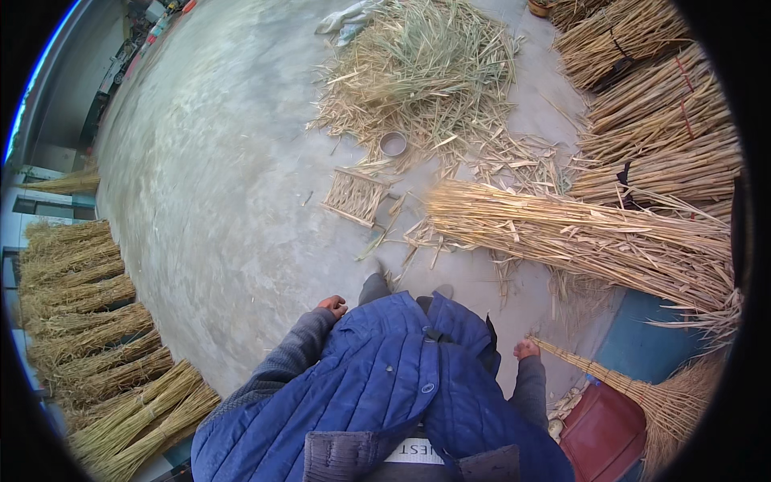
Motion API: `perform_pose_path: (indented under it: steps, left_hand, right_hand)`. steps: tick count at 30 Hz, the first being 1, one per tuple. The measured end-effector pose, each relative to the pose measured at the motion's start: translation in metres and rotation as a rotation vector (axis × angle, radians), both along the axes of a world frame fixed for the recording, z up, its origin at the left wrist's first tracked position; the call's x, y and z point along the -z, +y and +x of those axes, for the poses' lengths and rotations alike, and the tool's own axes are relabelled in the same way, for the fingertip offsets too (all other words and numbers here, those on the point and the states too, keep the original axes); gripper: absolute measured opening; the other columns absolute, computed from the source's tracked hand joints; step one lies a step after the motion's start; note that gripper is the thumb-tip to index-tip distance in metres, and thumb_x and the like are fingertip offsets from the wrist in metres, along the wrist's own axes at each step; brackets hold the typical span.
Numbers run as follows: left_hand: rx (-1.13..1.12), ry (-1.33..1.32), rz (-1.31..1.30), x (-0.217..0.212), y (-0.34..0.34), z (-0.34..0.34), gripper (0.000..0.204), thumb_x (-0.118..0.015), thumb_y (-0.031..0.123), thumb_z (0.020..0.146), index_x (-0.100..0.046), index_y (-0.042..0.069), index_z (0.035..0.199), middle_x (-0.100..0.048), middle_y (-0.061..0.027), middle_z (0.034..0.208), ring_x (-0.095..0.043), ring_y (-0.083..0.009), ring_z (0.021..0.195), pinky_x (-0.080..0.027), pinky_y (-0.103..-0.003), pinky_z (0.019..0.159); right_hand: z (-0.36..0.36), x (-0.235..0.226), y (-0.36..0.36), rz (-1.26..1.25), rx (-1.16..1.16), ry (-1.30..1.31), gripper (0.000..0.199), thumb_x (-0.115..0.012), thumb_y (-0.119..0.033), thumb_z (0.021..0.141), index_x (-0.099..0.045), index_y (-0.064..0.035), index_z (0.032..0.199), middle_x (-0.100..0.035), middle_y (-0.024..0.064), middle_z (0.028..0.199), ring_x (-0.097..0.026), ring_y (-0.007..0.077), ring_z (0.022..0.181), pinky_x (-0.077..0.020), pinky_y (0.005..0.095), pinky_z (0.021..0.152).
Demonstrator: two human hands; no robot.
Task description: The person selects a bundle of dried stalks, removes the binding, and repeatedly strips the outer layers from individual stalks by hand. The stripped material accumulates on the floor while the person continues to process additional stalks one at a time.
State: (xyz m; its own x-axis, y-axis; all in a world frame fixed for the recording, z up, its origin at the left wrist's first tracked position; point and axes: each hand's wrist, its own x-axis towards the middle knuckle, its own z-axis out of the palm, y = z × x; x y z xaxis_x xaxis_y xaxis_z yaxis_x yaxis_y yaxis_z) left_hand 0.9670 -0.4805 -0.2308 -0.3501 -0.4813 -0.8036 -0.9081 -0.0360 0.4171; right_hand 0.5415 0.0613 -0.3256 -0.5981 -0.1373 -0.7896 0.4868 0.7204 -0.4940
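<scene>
Your right hand (526, 349) is down by your side with its fingers curled, apparently grasping the narrow end of the straw broom (622, 384). The broom slants away on your right: its blue band sits part-way along, it passes over the edge of a dark red bag-like thing (604, 434), and its brushy end fans out near the rim of the view. Whether that end hangs free or rests on something, you cannot tell from here.

Because you hold the thin tip and most of the bulk is far from your palm, the broom probably wants to swing and twist. A firm wrap of all the fingers, a little nearer the blue band, should steady it better than a fingertip hold. Lift the brush clear before turning, since its straws could snag on the loose ends of the big reed bundle (578, 233) just above it.

Your left hand (332, 306) hangs with loosely bent fingers; nothing shows in it, but you cannot tell whether the palm is empty. It is well placed to support the broom's middle. Mind your footing: the low stool (353, 198) and scattered straw (522, 161) lie ahead of your feet, and dry stalks may slip underfoot.
</scene>
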Motion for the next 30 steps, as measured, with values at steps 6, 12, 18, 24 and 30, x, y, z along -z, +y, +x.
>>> perform_pose_path:
  steps: [6,12,18,24,30]
  left_hand:
    - [-0.011,0.013,0.008,0.023,-0.051,0.015,0.042,-0.067,0.027,0.088,-0.06,0.001,0.121,-0.07,-0.0177,0.101,-0.068,-0.0244,0.093,-0.053,-0.035,0.084]
    - [0.041,0.071,-0.032,0.078,-0.155,0.046,0.042,-0.067,0.025,0.089,-0.059,0.0,0.121,-0.07,-0.0178,0.103,-0.067,-0.024,0.094,-0.053,-0.035,0.084]
    - [-0.148,0.12,-0.01,0.089,-0.254,0.104,0.044,-0.065,0.027,0.087,-0.057,-0.002,0.119,-0.071,-0.0176,0.095,-0.07,-0.0231,0.081,-0.055,-0.037,0.073]
    - [-0.217,0.029,0.078,0.101,-0.279,0.14,0.043,-0.067,0.027,0.086,-0.059,-0.002,0.118,-0.071,-0.0177,0.095,-0.07,-0.0225,0.081,-0.055,-0.036,0.072]
    - [-0.081,0.011,0.075,0.114,-0.304,0.108,0.042,-0.068,0.026,0.088,-0.059,0.0,0.12,-0.07,-0.0176,0.102,-0.067,-0.0255,0.096,-0.053,-0.036,0.085]
  right_hand:
    - [0.008,0.013,-0.05,0.056,0.094,-0.049,0.01,-0.06,-0.016,0.087,-0.061,-0.0056,0.088,-0.066,0.0089,0.073,-0.063,0.0174,0.057,-0.0495,0.0307,0.049]
    - [0.028,0.033,-0.155,0.072,0.086,-0.019,0.007,-0.059,-0.016,0.089,-0.06,-0.0087,0.09,-0.067,0.0092,0.076,-0.062,0.0172,0.057,-0.0456,0.0296,0.044]
    - [0.071,0.035,-0.296,-0.018,-0.044,-0.117,0.014,-0.065,-0.018,0.083,-0.063,-0.0053,0.088,-0.068,0.0075,0.075,-0.065,0.0164,0.061,-0.0495,0.0289,0.052]
    - [0.086,0.013,-0.366,-0.113,-0.108,-0.08,0.013,-0.063,-0.012,0.083,-0.065,-0.0033,0.093,-0.068,0.0087,0.079,-0.066,0.0179,0.065,-0.0505,0.0285,0.056]
    - [0.059,0.01,-0.388,0.037,-0.149,-0.116,0.011,-0.062,-0.012,0.084,-0.064,-0.0033,0.09,-0.069,0.01,0.079,-0.066,0.0188,0.064,-0.0509,0.0306,0.055]
